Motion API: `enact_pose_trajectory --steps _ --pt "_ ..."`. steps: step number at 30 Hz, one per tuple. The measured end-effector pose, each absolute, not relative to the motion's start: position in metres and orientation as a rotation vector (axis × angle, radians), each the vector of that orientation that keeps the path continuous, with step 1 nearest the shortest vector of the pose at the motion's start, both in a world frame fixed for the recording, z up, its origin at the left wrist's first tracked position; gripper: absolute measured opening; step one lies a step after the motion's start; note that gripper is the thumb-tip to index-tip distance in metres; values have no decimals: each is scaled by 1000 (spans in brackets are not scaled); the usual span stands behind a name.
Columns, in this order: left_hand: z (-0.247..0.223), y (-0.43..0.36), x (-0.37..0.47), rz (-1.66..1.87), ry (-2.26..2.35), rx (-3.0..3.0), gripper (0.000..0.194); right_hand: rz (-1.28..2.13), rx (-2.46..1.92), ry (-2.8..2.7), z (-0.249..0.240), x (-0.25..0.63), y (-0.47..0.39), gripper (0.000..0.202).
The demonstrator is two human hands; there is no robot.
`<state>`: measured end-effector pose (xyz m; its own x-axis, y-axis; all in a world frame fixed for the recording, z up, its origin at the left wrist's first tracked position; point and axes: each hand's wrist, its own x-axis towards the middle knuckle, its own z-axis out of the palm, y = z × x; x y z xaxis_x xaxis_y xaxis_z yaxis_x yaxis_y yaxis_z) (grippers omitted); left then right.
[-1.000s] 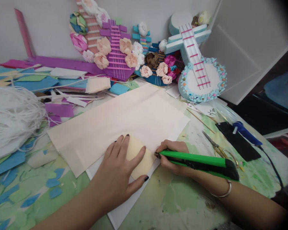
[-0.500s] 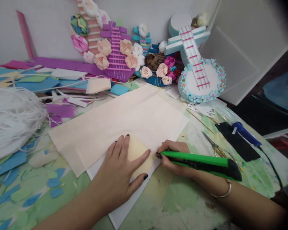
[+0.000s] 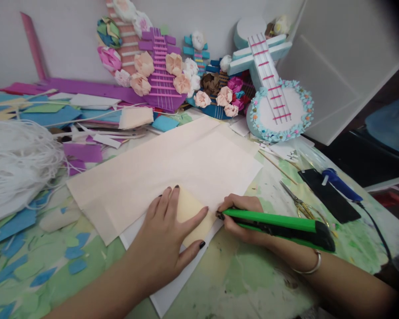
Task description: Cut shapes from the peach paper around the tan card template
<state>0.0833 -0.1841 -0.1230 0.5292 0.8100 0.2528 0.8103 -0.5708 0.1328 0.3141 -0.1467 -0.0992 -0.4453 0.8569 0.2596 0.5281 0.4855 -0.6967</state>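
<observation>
My left hand (image 3: 162,235) lies with fingers spread over a pale yellow piece (image 3: 191,210), pressing it onto a large cream sheet (image 3: 173,159). Under the cream sheet is a white board (image 3: 173,288), showing along the near edge. In my right hand (image 3: 242,219) is a green utility knife (image 3: 275,221), its black end towards my wrist. The knife's tip points at the cream sheet, just right of the yellow piece's edge. Whether the blade touches the paper is too small to tell.
Gold-handled scissors (image 3: 301,204) and a blue corded tool (image 3: 341,184) on a black slab (image 3: 329,195) lie to the right. A heap of white string (image 3: 20,164) is at the left. Behind stand decorated instrument models, such as a light blue one (image 3: 275,97). Blue and green scraps (image 3: 76,252) litter the left side.
Both hands, the knife and the sheets hold practically the same places. Only a very slight shift of the camera view shows.
</observation>
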Motion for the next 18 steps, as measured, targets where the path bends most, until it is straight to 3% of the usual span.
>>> enact_pose_trajectory --steps 18 --pt "-120 -184 85 -438 -1466 -2748 57 559 -1073 -2175 -99 312 -147 10"
